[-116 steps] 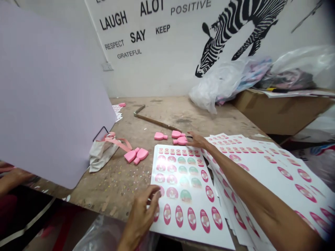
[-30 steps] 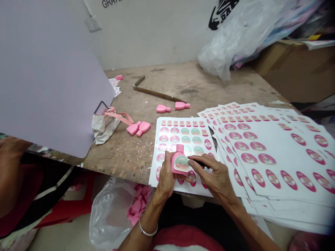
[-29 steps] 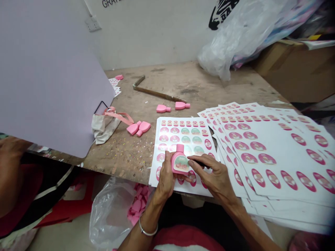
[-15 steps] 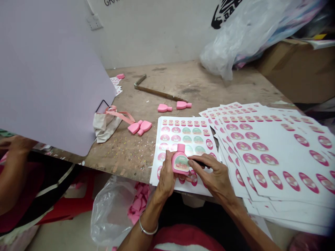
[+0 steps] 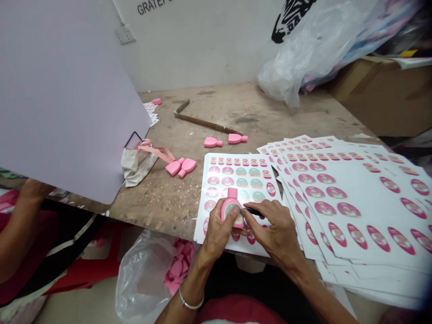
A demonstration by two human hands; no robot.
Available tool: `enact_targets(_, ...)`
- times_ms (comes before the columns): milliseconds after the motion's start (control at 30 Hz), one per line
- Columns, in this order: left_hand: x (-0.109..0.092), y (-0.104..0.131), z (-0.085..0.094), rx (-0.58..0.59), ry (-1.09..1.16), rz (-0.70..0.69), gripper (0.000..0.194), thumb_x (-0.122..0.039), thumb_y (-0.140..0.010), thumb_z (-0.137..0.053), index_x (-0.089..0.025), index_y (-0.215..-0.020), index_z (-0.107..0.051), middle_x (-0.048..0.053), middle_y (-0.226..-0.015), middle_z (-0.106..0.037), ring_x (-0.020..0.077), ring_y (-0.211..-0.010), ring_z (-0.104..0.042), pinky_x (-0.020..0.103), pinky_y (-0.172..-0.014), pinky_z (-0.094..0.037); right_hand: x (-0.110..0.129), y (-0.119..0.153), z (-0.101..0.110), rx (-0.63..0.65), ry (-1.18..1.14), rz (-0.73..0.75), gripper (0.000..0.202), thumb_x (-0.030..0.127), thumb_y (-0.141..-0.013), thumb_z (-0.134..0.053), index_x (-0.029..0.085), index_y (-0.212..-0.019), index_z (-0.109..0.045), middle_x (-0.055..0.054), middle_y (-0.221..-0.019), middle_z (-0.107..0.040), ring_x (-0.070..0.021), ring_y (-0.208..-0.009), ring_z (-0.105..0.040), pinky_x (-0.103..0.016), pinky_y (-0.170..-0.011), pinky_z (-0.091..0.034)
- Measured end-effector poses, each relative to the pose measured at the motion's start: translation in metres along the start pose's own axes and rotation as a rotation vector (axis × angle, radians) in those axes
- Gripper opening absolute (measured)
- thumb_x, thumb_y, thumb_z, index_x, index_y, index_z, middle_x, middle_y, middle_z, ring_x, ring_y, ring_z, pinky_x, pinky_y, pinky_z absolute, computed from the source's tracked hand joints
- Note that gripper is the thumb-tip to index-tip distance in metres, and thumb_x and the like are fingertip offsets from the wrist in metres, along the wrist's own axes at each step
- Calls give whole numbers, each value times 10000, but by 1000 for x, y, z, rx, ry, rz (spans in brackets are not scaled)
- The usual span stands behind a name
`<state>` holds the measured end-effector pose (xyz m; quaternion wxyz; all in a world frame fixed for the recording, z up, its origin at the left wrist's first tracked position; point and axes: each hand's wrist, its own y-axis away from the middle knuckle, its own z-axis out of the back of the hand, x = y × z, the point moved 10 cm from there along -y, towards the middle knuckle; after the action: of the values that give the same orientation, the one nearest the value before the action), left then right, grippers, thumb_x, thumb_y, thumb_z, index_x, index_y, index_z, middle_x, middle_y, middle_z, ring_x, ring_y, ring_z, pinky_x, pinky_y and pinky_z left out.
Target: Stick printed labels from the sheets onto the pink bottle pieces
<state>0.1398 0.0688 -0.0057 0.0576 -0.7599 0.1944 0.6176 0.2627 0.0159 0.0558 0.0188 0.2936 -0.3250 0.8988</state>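
Note:
My left hand [image 5: 216,229] grips a small pink toy bottle [image 5: 232,193] upright, with the thumb pressed on the green label on its front. At the label's right edge are the fingertips of my right hand [image 5: 270,225], closed around a thin black tool [image 5: 254,211] whose kind I cannot make out. Part of the label is hidden under the thumb. Beneath both hands lies a sticker sheet [image 5: 221,159] with rows of pink and green labels. Two pink bottles [image 5: 212,142] rest beyond the sheet, and another pair [image 5: 187,167] lies to its left.
Overlapping sticker sheets [image 5: 364,193] cover the table's right side. An angled bar [image 5: 205,122] lies behind the bottles. A cloth pouch [image 5: 137,166] sits by a large pale board [image 5: 67,99]; a co-worker's arm [image 5: 27,211] shows below it. A plastic bag [image 5: 141,274] with pink pieces hangs below the edge.
My left thumb has moved onto the front of the bottle and now covers part of the label. My right fingers have shifted slightly, showing more of the black tool. The view has tilted a little.

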Motion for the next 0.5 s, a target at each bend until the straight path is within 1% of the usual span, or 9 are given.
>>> enact_targets(67,-2,1,-4,43,-6,-11,346,-479,-823,-599,-180,-992,-550,15,-796,-609,160,-628,-642,241,-489,-544,-7,-3,8,-40,142,-28,234,423,-829,-610,215,-907,-686,-51,-748,-659,-219,-752,-569,-379,-729,-388)
enact_targets(100,-1,2,-4,48,7,1,346,-482,-835,-581,-181,-1002,-543,29,-814,-623,179,-665,-657,254,-504,-551,-12,-4,13,-70,154,-64,278,453,-815,-617,209,-932,-683,-64,-783,-667,-236,-787,-581,-394,-751,-399)
enact_targets(167,6,3,2,10,16,29,365,-504,-849,-547,-185,-1027,-549,76,-929,-655,224,-815,-676,282,-583,-570,-21,-4,13,-80,18,-162,400,499,-771,-647,205,-1043,-648,-87,-936,-677,-252,-877,-603,-402,-797,-439)
enact_targets(233,13,7,16,-103,-23,34,407,-522,-829,-564,-188,-1062,-575,115,-1097,-640,262,-1036,-626,298,-727,-567,-21,-2,-5,7,-228,-252,583,506,-703,-697,214,-1189,-565,-101,-1139,-632,-252,-986,-607,-381,-825,-485)
enact_targets(267,15,10,23,-165,-48,25,435,-525,-808,-589,-189,-1084,-587,124,-1170,-618,273,-1135,-572,296,-798,-549,-19,0,-18,64,-335,-298,655,499,-672,-715,219,-1233,-526,-102,-1190,-611,-251,-1012,-609,-371,-823,-505)
enact_targets(333,14,17,35,-242,-87,-11,494,-514,-749,-656,-188,-1116,-603,128,-1253,-583,287,-1240,-483,287,-878,-510,-14,5,-43,156,-466,-390,692,494,-628,-725,220,-1228,-515,-102,-1180,-620,-262,-1025,-619,-367,-807,-531)
enact_targets(400,8,24,45,-249,-99,-45,525,-509,-718,-685,-181,-1121,-610,131,-1217,-609,299,-1195,-516,296,-847,-515,-15,8,-63,214,-533,-466,642,522,-620,-706,221,-1164,-546,-95,-1151,-640,-275,-1047,-618,-364,-808,-538)
enact_targets(433,5,30,52,-242,-99,-43,530,-526,-720,-676,-177,-1114,-613,130,-1152,-642,295,-1107,-575,297,-780,-530,-18,8,-70,235,-543,-493,621,543,-624,-693,228,-1142,-556,-90,-1162,-639,-280,-1070,-610,-361,-818,-536)
enact_targets(500,0,46,68,-197,-104,14,550,-579,-740,-632,-166,-1102,-611,113,-986,-689,258,-849,-657,286,-609,-522,-27,3,-75,254,-521,-523,597,580,-642,-665,242,-1124,-567,-80,-1183,-633,-281,-1092,-601,-355,-833,-530)
